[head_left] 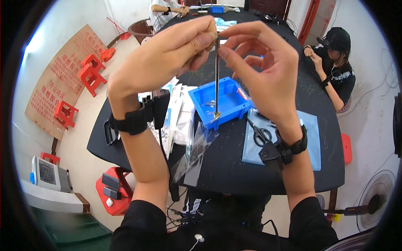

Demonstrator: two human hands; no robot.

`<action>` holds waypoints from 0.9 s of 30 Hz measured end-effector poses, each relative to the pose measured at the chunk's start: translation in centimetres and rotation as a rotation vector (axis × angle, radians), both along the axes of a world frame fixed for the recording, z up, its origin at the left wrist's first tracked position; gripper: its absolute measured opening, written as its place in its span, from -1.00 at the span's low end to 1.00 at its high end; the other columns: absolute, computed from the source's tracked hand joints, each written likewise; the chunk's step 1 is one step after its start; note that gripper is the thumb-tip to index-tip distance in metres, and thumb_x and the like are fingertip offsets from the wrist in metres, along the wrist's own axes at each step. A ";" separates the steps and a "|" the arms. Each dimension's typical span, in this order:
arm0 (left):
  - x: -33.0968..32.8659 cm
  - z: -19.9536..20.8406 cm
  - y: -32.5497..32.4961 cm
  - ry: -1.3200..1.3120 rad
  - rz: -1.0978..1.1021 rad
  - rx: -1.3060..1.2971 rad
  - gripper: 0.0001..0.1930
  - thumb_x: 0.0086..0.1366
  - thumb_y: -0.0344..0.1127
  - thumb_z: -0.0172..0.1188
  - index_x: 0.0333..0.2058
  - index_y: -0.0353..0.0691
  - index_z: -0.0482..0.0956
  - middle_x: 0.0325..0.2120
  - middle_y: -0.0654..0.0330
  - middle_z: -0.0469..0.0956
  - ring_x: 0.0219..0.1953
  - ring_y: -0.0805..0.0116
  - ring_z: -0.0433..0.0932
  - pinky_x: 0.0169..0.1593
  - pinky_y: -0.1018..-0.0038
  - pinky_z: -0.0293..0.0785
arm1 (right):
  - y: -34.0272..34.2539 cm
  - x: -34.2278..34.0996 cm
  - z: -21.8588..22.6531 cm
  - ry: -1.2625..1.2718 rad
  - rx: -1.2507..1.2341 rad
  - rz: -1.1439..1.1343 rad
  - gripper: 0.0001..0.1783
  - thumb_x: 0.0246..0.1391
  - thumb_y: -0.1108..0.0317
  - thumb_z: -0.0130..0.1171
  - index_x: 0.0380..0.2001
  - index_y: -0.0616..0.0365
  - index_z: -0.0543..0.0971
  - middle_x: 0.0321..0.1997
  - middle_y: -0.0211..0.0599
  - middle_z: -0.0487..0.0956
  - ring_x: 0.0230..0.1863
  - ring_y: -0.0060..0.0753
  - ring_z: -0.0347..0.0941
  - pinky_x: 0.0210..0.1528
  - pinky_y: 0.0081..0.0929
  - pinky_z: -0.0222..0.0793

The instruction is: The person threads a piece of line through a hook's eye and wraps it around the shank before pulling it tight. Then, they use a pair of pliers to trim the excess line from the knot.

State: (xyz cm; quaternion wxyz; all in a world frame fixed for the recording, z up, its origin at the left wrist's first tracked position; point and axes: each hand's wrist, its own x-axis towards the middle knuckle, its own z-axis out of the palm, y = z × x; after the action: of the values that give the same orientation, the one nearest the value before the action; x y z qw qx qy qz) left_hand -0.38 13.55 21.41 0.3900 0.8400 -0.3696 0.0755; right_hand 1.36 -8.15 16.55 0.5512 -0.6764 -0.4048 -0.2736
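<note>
My left hand point(180, 56) is raised over the table, fingers closed in a pinch on the top end of a thin, shiny metal rod point(217, 77). The rod hangs nearly upright, and a small gold-coloured piece point(217, 115) shows at its lower end. Close by on the right is my right hand point(268, 62), its thumb and fingers curved and apart. Those fingertips are near the rod's upper part; whether they touch it I cannot tell. Behind the rod stands a blue plastic tray point(201, 111) with a few small bits inside.
Black-handled scissors point(261, 134) lie on a light blue sheet point(310, 140) at right. Papers point(182, 113) and clear plastic bags point(193, 157) lie left of the tray on the black table point(226, 167). One person point(337, 62) sits at the right edge, another point(163, 10) at the far end.
</note>
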 end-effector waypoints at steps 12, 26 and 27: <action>0.4 -0.7 0.2 -0.044 -0.040 0.082 -0.79 0.66 -0.23 -0.07 -0.10 -0.20 0.47 -0.55 0.39 0.33 -0.59 0.67 0.12 -0.50 0.65 0.04 | -0.7 -2.3 2.0 0.073 -0.035 -0.140 -0.79 0.15 0.42 0.41 -0.14 0.22 0.71 -0.33 -0.32 0.71 -0.37 -0.67 0.61 -0.39 -0.72 0.49; 0.1 0.7 0.0 0.356 0.122 0.318 -0.84 0.54 -0.36 0.08 -0.08 -0.33 0.55 -0.25 0.07 0.59 -0.07 0.24 0.60 -0.07 0.29 0.51 | 4.1 -6.2 -6.4 -0.010 -0.810 0.166 -0.87 0.08 0.45 0.33 -0.31 0.30 0.69 -0.14 -0.11 0.67 -0.12 -0.08 0.64 -0.03 -0.21 0.56; -0.5 1.1 -0.4 0.316 0.112 0.318 -0.84 0.57 -0.36 0.05 -0.12 -0.33 0.53 -0.30 0.11 0.60 -0.22 0.33 0.59 -0.19 0.38 0.51 | 4.6 -6.6 -7.7 -0.072 -0.863 0.117 -0.84 0.10 0.41 0.32 -0.33 0.31 0.69 -0.07 -0.06 0.66 -0.02 -0.04 0.61 0.05 -0.19 0.53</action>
State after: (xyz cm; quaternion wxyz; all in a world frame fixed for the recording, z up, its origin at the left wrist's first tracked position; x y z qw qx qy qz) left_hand -0.86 13.10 22.51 0.3010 0.9115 -0.2639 -0.0947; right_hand -5.26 -3.56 8.90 0.2180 -0.8107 -0.5386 -0.0710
